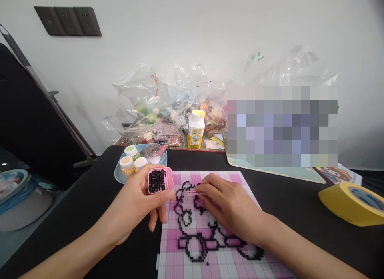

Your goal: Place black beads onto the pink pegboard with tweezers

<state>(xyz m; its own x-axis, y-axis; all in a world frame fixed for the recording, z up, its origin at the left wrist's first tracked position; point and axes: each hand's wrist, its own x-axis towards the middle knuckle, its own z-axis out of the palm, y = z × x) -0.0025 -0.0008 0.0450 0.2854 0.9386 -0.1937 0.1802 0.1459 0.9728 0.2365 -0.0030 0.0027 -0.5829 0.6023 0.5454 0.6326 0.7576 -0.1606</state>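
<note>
Tilted in my left hand (pixel 141 201) is a small pink tray (pixel 169 180) with many black beads (pixel 157 180) in it, over the board's upper left edge. My right hand (pixel 229 203) is closed on a thin pink tool (pixel 192 193), possibly tweezers, whose tip points left over the board. Beneath lies a pink and white checkered pegboard (pixel 171 267), on which black beads form outlines of rounded shapes. A single black bead (pixel 207 264) sits apart near the bottom. The right hand and forearm hide part of the pattern.
A blue plate (pixel 119 176) with lidded bead jars (pixel 127 166) and a bag stands at the left. Behind are a white bottle (pixel 196 129) and plastic bags (pixel 144 91). A yellow tape roll (pixel 336 201) lies right; a bin (pixel 24 207) stands far left.
</note>
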